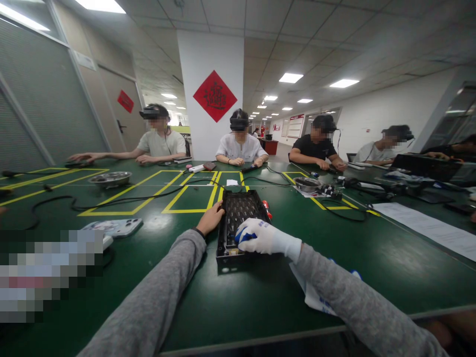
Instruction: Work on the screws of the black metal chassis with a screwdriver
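A black rectangular tool case (223,255) lies on the table in front of me, with rows of small metal pieces in its slots. My bare left hand (210,219) grips the case by its left edge. Over the near right part of the case is my right hand (259,237), in a white glove with blue fingertips. Its fingers are curled together, and whatever they hold is hidden. Below the right hand, a small yellowish piece (233,252) shows at the near end of the case. A red object (267,209) is partly visible behind its right edge.
A second white glove (314,295) lies under my right forearm. Left of me are a phone (115,227) and a cable (122,201). Metal bowls (111,179) stand farther off, near yellow tape outlines. Paper sheets (424,225) lie to the right. Several people sit across the table.
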{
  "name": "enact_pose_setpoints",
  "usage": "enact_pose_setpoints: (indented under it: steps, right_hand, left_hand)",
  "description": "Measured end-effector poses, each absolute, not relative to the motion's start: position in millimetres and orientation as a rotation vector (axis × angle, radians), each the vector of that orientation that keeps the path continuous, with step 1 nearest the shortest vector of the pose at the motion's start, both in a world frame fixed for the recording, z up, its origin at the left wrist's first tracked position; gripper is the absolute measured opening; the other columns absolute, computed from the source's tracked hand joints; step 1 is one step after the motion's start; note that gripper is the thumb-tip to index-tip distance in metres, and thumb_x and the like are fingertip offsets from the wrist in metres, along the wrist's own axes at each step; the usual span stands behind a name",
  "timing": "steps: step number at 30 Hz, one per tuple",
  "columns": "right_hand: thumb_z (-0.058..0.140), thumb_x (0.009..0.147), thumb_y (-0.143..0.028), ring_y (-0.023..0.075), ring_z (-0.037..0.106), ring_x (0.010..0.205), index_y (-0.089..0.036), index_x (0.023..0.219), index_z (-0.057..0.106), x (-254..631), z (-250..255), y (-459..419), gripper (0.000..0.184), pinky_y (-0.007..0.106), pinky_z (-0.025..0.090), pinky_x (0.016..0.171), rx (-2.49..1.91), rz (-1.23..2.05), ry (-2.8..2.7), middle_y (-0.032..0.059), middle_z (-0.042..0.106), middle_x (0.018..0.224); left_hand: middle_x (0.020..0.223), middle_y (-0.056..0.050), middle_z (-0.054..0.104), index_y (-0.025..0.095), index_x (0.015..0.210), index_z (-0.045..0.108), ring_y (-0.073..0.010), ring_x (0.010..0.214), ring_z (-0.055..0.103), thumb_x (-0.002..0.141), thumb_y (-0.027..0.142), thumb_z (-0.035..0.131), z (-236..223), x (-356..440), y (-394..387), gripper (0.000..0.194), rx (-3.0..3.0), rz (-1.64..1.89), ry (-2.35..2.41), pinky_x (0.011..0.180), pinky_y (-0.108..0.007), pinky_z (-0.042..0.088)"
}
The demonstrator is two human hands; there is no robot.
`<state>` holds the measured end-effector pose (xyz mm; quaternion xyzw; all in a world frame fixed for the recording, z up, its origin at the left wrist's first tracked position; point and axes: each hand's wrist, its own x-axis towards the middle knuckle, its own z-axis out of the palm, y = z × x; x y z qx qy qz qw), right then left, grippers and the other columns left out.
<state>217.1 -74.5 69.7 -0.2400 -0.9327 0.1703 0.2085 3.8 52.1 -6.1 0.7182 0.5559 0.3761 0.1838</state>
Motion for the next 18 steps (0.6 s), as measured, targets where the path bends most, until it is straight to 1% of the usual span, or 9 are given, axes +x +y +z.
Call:
enact_pose_setpoints:
  steps: [4, 10, 18]
  right_hand:
    - [0.057, 0.075, -0.023, 0.0127, 0.058, 0.081, -0.015, 0.073, 0.068, 216.7, 68.1, -72.2, 0.014, 0.023, 0.043, 0.079, -0.640, 0.482, -2.602, 0.0033, 0.066, 0.085]
    - [0.058, 0.073, -0.023, 0.0139, 0.057, 0.083, -0.015, 0.071, 0.068, 217.0, 65.6, -70.0, 0.012, 0.024, 0.042, 0.079, -0.685, 0.413, -2.590, 0.0041, 0.065, 0.085]
    - [0.058, 0.074, -0.024, 0.0134, 0.057, 0.080, -0.015, 0.071, 0.068, 216.8, 66.4, -70.4, 0.013, 0.024, 0.043, 0.077, -0.671, 0.416, -2.612, 0.0038, 0.065, 0.084]
  left_hand:
    - [0.132, -0.006, 0.043, 0.015, 0.127, 0.041, -0.0204, 0.118, 0.043, 0.076, 0.026, 0.040, -6.5, 3.3, 52.8, 0.052, 2.033, 1.039, 1.596, 0.100, -0.031, 0.031]
    - [0.128, -0.006, 0.048, 0.016, 0.128, 0.040, -0.0206, 0.115, 0.046, 0.077, 0.027, 0.040, -5.5, 4.1, 51.0, 0.052, 2.055, 1.023, 1.623, 0.097, -0.030, 0.033]
    - [0.128, -0.007, 0.047, 0.015, 0.129, 0.039, -0.0208, 0.115, 0.045, 0.077, 0.027, 0.039, -4.1, 4.3, 48.2, 0.053, 2.071, 1.021, 1.629, 0.096, -0.031, 0.034]
